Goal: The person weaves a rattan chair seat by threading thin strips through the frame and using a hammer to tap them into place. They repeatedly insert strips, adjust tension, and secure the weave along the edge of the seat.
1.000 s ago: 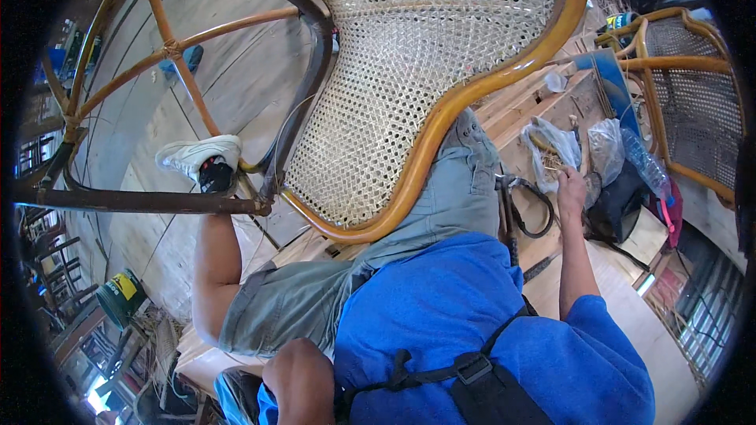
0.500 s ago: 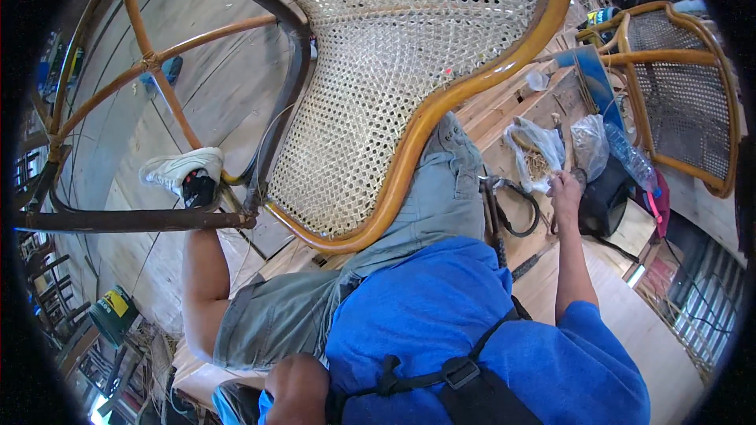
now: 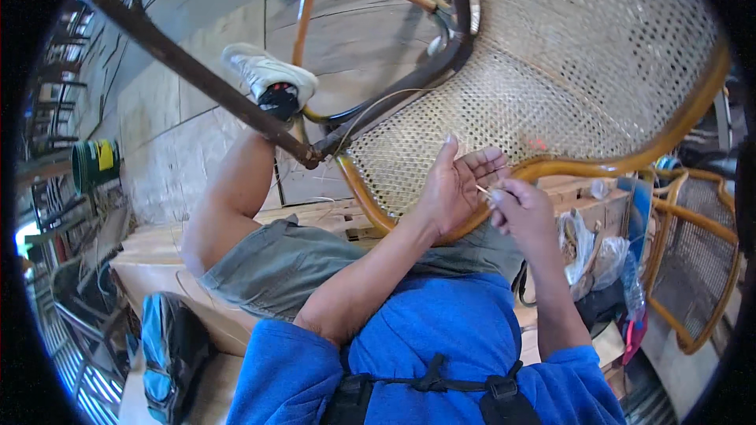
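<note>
My left hand (image 3: 461, 189) is turned palm up over the lower edge of the cane seat, its fingers apart and slightly curled. Beside it, my right hand (image 3: 521, 208) pinches a short, thin pale stick (image 3: 482, 189) pointing toward the left palm; whether there is more than one is hard to tell. The chair's woven cane panel (image 3: 504, 102) leans over my lap, framed by a glossy yellow-brown rattan rim (image 3: 630, 164). A loose cane strand (image 3: 378, 102) arcs from the panel's left edge near a dark frame pole (image 3: 197, 83).
Plastic bags (image 3: 610, 258), a clear bottle (image 3: 632, 287) and another cane-backed chair (image 3: 689, 252) are on the right. A white shoe (image 3: 268, 79) on my foot rests beside the dark pole. A backpack (image 3: 165, 354) stands at lower left, a green bucket (image 3: 94, 165) farther left.
My right hand has come from the plastic bags on the right to the seat's edge, now with a pale stick. My left hand has come up beside it, palm up. The view has shifted.
</note>
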`<state>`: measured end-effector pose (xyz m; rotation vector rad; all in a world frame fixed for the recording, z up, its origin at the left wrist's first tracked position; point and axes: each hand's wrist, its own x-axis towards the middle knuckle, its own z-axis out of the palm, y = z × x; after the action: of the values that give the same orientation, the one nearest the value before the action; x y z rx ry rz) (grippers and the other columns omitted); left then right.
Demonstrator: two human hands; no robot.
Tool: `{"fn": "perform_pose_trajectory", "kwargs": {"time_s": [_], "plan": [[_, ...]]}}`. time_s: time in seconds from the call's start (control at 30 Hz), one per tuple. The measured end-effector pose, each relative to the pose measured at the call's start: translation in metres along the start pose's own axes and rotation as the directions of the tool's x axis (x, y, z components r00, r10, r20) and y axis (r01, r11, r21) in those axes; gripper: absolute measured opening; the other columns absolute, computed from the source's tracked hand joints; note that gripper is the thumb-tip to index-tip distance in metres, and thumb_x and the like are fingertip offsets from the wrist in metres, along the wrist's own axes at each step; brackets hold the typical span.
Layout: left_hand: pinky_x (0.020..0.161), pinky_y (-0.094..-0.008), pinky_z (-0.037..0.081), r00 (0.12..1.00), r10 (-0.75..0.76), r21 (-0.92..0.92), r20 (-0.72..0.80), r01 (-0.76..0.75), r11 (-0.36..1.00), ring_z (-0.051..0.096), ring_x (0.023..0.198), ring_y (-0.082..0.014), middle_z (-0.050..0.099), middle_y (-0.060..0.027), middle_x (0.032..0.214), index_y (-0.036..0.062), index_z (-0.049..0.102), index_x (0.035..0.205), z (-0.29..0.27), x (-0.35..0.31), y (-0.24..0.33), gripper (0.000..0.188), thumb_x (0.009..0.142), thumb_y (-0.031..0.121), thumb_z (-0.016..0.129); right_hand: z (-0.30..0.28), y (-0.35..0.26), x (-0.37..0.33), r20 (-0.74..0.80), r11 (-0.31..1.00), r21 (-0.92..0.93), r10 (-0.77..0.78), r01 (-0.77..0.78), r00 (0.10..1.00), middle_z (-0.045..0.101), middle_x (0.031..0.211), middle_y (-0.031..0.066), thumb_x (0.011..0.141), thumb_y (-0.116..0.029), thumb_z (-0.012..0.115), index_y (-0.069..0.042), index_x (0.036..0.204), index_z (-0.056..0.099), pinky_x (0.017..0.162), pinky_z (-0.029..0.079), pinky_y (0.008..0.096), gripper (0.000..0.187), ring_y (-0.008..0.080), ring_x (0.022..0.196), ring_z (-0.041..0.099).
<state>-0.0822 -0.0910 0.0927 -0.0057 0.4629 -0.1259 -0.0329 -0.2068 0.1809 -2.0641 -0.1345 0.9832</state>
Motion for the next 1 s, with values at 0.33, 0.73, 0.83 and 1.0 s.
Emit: {"fn": "perform_pose_trajectory", "kwargs": {"time_s": [0.33, 0.73, 0.83, 1.0], "plan": [[0.091, -0.0448, 0.046, 0.996, 0.077, -0.339, 0.044, -0.057, 0.939, 0.059, 0.103, -0.0313, 0.059, -0.0194, 0.113, -0.0027, 0.054, 0.11, -0.045, 0.007, 0.018, 0.064, 0.095, 0.053, 0.026, 0.036, 0.007, 0.039, 0.052, 0.995, -0.024, -0.093, 0.095, 0.994, 0.062, 0.08, 0.0037, 0.087, -0.005, 0.05, -0.001, 0.104, 0.06, 0.055, 0.045, 0.0206, 0.019, 0.0087, 0.064, 0.058], [0.084, -0.0452, 0.049, 0.948, 0.12, -0.519, 0.296, 0.054, 0.853, 0.061, 0.098, -0.0323, 0.059, -0.0199, 0.114, -0.003, 0.051, 0.119, -0.065, 0.012, 0.022, 0.077, 0.089, 0.064, 0.028, 0.045, -0.006, 0.046, 0.021, 0.776, -0.485, -0.451, 0.404, 0.892, 0.06, 0.093, 0.0076, 0.083, 0.001, 0.054, 0.002, 0.101, 0.059, 0.077, 0.047, 0.0266, 0.019, 0.0139, 0.083, 0.058], [0.085, -0.0467, 0.048, 0.925, 0.151, -0.549, 0.35, 0.072, 0.833, 0.059, 0.101, -0.0351, 0.056, -0.0216, 0.118, -0.0044, 0.049, 0.122, -0.063, 0.012, 0.024, 0.082, 0.087, 0.067, 0.029, 0.048, -0.007, 0.046, -0.021, 0.832, -0.365, -0.457, 0.419, 0.889, 0.059, 0.091, 0.0075, 0.082, 0.001, 0.055, 0.001, 0.1, 0.06, 0.077, 0.046, 0.0272, 0.019, 0.0145, 0.086, 0.058], [0.092, -0.0514, 0.044, 0.918, 0.16, -0.588, 0.364, 0.093, 0.804, 0.053, 0.111, -0.04, 0.051, -0.0249, 0.123, -0.008, 0.046, 0.123, -0.064, 0.009, 0.029, 0.088, 0.085, 0.07, 0.03, 0.046, -0.002, 0.044, 0.021, 0.801, -0.412, -0.468, 0.434, 0.883, 0.059, 0.086, 0.0103, 0.081, 0.0, 0.058, 0.0, 0.094, 0.06, 0.073, 0.047, 0.0303, 0.013, 0.0201, 0.08, 0.059]]}}
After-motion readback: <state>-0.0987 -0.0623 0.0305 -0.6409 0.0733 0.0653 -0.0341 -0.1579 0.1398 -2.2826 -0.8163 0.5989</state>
